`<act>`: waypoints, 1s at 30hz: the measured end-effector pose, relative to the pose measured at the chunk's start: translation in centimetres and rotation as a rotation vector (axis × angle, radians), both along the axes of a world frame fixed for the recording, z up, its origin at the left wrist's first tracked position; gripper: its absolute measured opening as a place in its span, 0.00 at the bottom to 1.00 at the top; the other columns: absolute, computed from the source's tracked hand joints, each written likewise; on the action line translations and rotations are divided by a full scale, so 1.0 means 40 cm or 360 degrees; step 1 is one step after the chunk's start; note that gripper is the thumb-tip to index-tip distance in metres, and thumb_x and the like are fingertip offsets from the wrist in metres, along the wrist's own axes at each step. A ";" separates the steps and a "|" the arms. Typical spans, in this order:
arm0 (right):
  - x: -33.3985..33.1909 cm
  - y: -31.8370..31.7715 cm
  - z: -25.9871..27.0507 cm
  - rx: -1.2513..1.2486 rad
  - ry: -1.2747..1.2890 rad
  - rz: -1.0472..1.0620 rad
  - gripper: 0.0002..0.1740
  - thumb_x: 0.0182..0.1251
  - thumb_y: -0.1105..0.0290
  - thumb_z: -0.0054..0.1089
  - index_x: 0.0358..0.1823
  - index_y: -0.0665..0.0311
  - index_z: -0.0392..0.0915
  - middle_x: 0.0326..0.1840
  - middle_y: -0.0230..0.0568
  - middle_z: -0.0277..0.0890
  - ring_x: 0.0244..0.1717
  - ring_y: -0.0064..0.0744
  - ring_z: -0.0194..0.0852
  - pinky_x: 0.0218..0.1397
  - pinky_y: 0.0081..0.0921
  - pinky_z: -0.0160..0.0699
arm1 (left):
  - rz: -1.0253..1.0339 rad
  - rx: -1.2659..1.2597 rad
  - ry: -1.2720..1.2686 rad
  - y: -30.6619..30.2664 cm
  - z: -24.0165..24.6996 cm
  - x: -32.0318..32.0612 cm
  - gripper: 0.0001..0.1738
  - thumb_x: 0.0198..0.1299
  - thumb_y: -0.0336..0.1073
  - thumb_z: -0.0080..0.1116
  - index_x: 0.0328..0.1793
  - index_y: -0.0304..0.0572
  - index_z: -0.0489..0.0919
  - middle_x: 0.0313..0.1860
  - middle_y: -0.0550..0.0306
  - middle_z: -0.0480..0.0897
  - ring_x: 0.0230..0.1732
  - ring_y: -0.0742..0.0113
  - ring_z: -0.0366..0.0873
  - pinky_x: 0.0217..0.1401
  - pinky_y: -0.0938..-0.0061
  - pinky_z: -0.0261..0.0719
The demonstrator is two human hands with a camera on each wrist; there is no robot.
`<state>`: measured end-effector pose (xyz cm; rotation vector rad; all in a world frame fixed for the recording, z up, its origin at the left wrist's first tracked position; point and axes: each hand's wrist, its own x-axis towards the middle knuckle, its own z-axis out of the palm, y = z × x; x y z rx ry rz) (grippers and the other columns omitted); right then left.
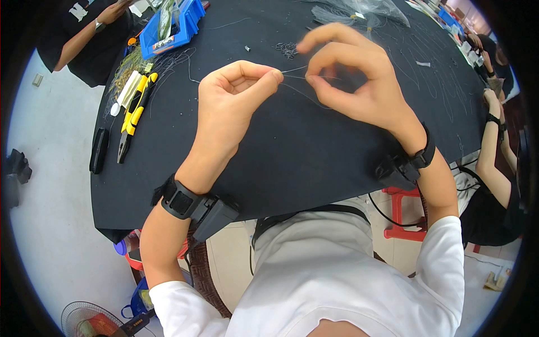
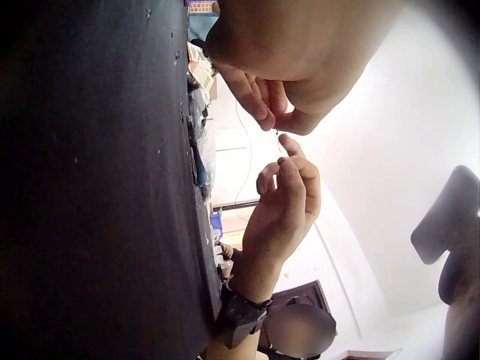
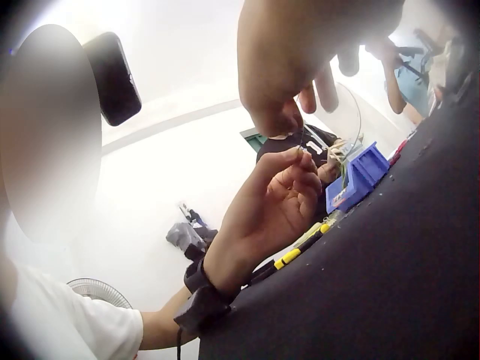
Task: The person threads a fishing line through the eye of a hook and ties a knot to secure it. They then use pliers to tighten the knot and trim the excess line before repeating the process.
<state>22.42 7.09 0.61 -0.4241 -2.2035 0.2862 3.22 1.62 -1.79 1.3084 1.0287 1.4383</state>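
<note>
Over the dark table, my left hand [image 1: 238,95] pinches a thin strand that looks like fishing line [image 1: 294,70] between thumb and index finger. To its right, my right hand [image 1: 359,78] has its thumb and index finger bent toward each other at the same line, a short gap from the left fingertips. Its other fingers are raised and blurred. Loose line curves down below the right thumb. From the right wrist view, a dark bit of line spans from the right fingertips to the left hand [image 3: 281,191]. Any knot or small part inside the left pinch is hidden by the fingertips.
On the black tablecloth [image 1: 281,151], yellow-and-black pliers [image 1: 135,112] lie at left beside a black case [image 1: 99,150]. A blue bin [image 1: 174,31] stands at the back left. Tangled line [image 1: 287,50] lies behind the hands, more strands at right. Other people are at both sides.
</note>
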 end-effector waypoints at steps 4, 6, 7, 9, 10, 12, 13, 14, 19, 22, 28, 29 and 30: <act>-0.007 0.018 -0.022 -0.0171 0.0159 0.0178 0.03 0.50 0.75 0.59 0.29 0.61 0.75 0.24 0.26 0.70 0.23 0.14 0.65 0.26 0.12 0.62 | 0.0009 0.0003 -0.0005 0.001 -0.001 0.001 0.06 0.53 0.26 0.60 0.36 0.32 0.80 0.31 0.58 0.82 0.32 0.79 0.77 0.38 0.88 0.74; -0.008 0.011 -0.022 -0.0591 0.0196 0.0191 0.03 0.53 0.74 0.58 0.29 0.64 0.75 0.23 0.25 0.68 0.22 0.11 0.63 0.25 0.11 0.61 | 0.0030 0.0015 -0.0005 0.001 -0.001 0.000 0.06 0.53 0.26 0.60 0.36 0.32 0.80 0.31 0.58 0.82 0.32 0.79 0.78 0.37 0.88 0.74; -0.010 0.005 -0.022 -0.0803 0.0214 0.0197 0.03 0.54 0.74 0.57 0.29 0.65 0.75 0.22 0.24 0.67 0.22 0.10 0.62 0.25 0.10 0.60 | 0.0041 0.0020 -0.0006 0.001 -0.001 -0.001 0.06 0.53 0.26 0.60 0.36 0.32 0.80 0.31 0.58 0.82 0.32 0.79 0.78 0.37 0.88 0.74; -0.010 -0.004 -0.016 -0.1037 0.0171 0.0179 0.04 0.56 0.73 0.57 0.29 0.67 0.75 0.18 0.20 0.61 0.19 0.09 0.56 0.22 0.12 0.56 | 0.0070 0.0011 0.0017 0.002 -0.002 -0.001 0.05 0.53 0.26 0.61 0.36 0.32 0.80 0.31 0.57 0.82 0.32 0.79 0.78 0.37 0.88 0.74; -0.007 -0.004 -0.015 -0.1080 0.0110 0.0174 0.04 0.55 0.73 0.57 0.29 0.67 0.75 0.17 0.20 0.60 0.19 0.09 0.54 0.22 0.13 0.55 | 0.0083 0.0007 0.0028 0.003 -0.002 -0.001 0.05 0.53 0.26 0.61 0.36 0.32 0.80 0.31 0.57 0.82 0.32 0.79 0.78 0.37 0.88 0.74; -0.003 -0.004 -0.011 -0.0998 0.0020 0.0113 0.04 0.54 0.72 0.58 0.28 0.65 0.75 0.15 0.20 0.57 0.18 0.10 0.52 0.20 0.15 0.52 | 0.0101 -0.0003 0.0031 0.004 -0.004 -0.002 0.05 0.53 0.26 0.61 0.36 0.32 0.80 0.31 0.57 0.82 0.32 0.79 0.78 0.37 0.88 0.74; -0.002 -0.004 -0.008 -0.0874 -0.0010 0.0058 0.04 0.53 0.72 0.58 0.28 0.65 0.75 0.14 0.21 0.55 0.17 0.10 0.52 0.20 0.16 0.51 | 0.0110 -0.0009 0.0032 0.005 -0.004 -0.002 0.06 0.53 0.27 0.61 0.35 0.32 0.80 0.31 0.57 0.82 0.32 0.79 0.78 0.37 0.88 0.74; -0.001 -0.004 -0.008 -0.0749 -0.0041 0.0002 0.04 0.53 0.72 0.58 0.28 0.64 0.75 0.13 0.21 0.54 0.17 0.11 0.51 0.20 0.17 0.50 | 0.0104 -0.0011 0.0037 0.004 -0.004 -0.002 0.06 0.52 0.27 0.61 0.36 0.32 0.80 0.31 0.57 0.82 0.32 0.79 0.78 0.37 0.88 0.74; -0.006 0.003 -0.010 -0.0100 0.0053 -0.0173 0.05 0.47 0.73 0.60 0.27 0.61 0.75 0.15 0.29 0.56 0.18 0.20 0.56 0.22 0.20 0.55 | 0.0072 -0.0003 0.0105 0.003 -0.003 0.000 0.06 0.52 0.27 0.61 0.36 0.32 0.80 0.30 0.58 0.82 0.31 0.79 0.78 0.36 0.89 0.74; -0.005 -0.002 0.000 0.0050 0.0063 -0.0164 0.06 0.46 0.75 0.61 0.27 0.61 0.74 0.17 0.32 0.59 0.19 0.23 0.58 0.23 0.21 0.58 | 0.0079 0.0019 0.0096 0.006 -0.004 -0.002 0.06 0.52 0.27 0.61 0.35 0.32 0.80 0.30 0.58 0.82 0.31 0.80 0.78 0.35 0.89 0.74; -0.005 -0.005 0.000 0.0108 0.0086 -0.0171 0.05 0.48 0.76 0.61 0.28 0.62 0.75 0.18 0.32 0.59 0.19 0.23 0.57 0.22 0.21 0.58 | 0.0035 -0.0019 0.0218 0.001 -0.002 -0.003 0.07 0.55 0.30 0.59 0.38 0.34 0.80 0.33 0.57 0.82 0.33 0.79 0.75 0.39 0.85 0.70; -0.004 -0.004 -0.001 0.0107 0.0096 -0.0182 0.05 0.48 0.76 0.61 0.28 0.62 0.75 0.18 0.32 0.59 0.19 0.23 0.57 0.22 0.20 0.58 | 0.0027 -0.0017 0.0220 0.000 -0.001 -0.003 0.07 0.55 0.29 0.59 0.38 0.34 0.80 0.33 0.57 0.82 0.33 0.79 0.75 0.40 0.85 0.71; -0.003 -0.004 -0.001 0.0106 0.0100 -0.0189 0.05 0.48 0.76 0.61 0.28 0.63 0.75 0.18 0.32 0.59 0.18 0.23 0.57 0.22 0.20 0.58 | 0.0019 -0.0015 0.0220 0.000 -0.001 -0.002 0.07 0.55 0.29 0.59 0.37 0.34 0.80 0.33 0.57 0.82 0.33 0.79 0.75 0.40 0.85 0.71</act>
